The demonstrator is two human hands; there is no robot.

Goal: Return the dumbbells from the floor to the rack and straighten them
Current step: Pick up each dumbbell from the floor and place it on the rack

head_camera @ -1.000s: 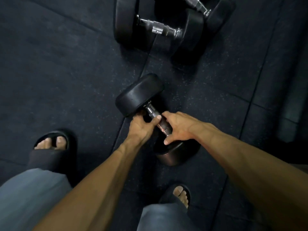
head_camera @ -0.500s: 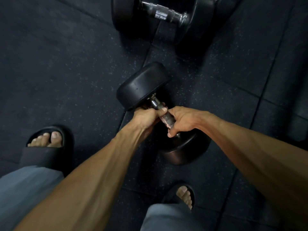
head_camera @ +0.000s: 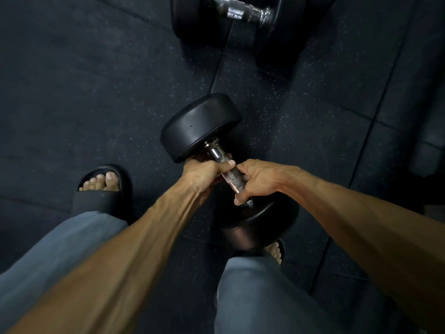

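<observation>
Hands meet in the middle of the head view, both yours, both wrapped round the metal handle of one black dumbbell (head_camera: 218,155). Your left hand (head_camera: 204,171) grips the upper part of the knurled handle, fingers curled under it and the thumb lying across the top. Your right hand (head_camera: 258,180) grips the lower part, just beside the left, its thumb pointing down toward the nearer weight head. A short stretch of bare handle shows between the two hands.

The dumbbell lies on a slant. Its far head sits up and to the left, round and matte black, with the steel collar showing where the handle enters it. Its near head sits down and to the right, partly hidden under your right wrist and overlapping the toes of your right foot. You cannot tell from this view whether the dumbbell rests on the floor or hangs just above it.

The floor (head_camera: 84,80) is dark rubber matting, flecked with pale specks and divided by thin seams into tiles.

At the top edge lies a second dumbbell (head_camera: 243,13), well apart from the one you hold. Its chrome handle runs roughly left to right between two black heads, which are cut off by the frame.

Your left foot wears a black slide sandal (head_camera: 102,196), toes bare, to the left of your left forearm. Grey trouser legs (head_camera: 60,249) fill the lower corners, beneath both bare forearms.
</observation>
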